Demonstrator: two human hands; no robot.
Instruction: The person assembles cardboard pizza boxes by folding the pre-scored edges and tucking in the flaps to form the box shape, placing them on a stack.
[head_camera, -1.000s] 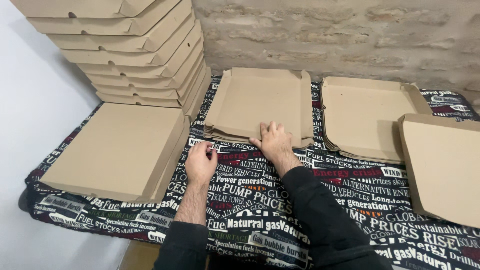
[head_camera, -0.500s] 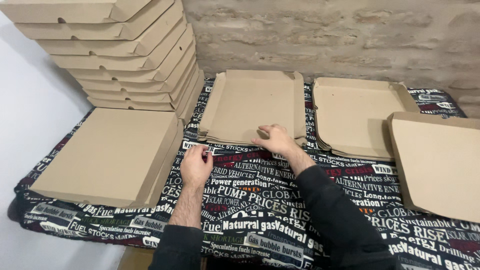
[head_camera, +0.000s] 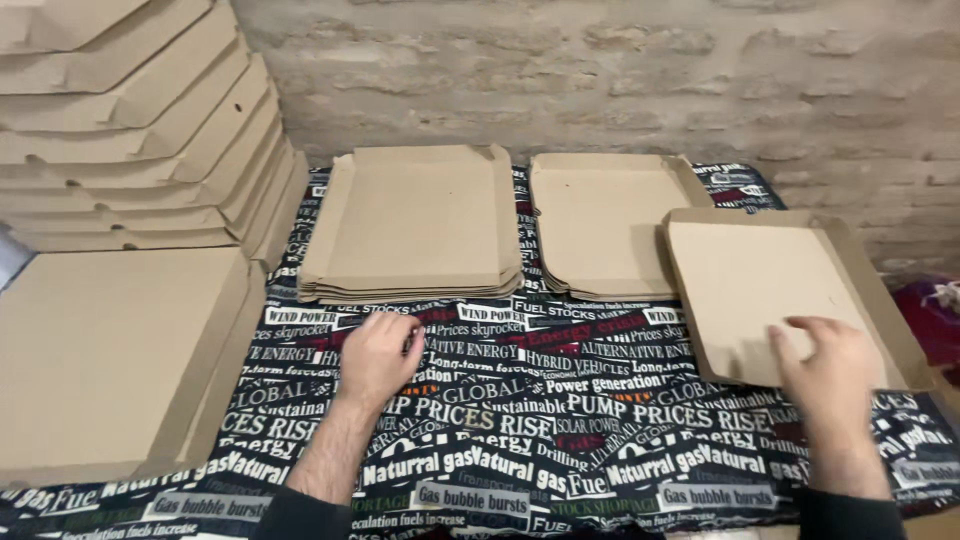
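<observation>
Cardboard everywhere on the printed tablecloth (head_camera: 520, 420). The right hand (head_camera: 825, 370) lies open, fingers spread, on the near edge of the flat box blank (head_camera: 770, 290) at the right; whether the fingertips curl under that edge is hard to tell. The left hand (head_camera: 378, 355) rests loosely curled on the cloth, empty, just near of the stack of unfolded blanks (head_camera: 415, 225). A tray-shaped stack (head_camera: 605, 225) lies between them; folded boxes (head_camera: 130, 150) are piled far left, with one closed box (head_camera: 110, 355) near left

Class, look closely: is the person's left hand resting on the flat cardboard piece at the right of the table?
No, the left hand lies on the printed tablecloth.
</observation>
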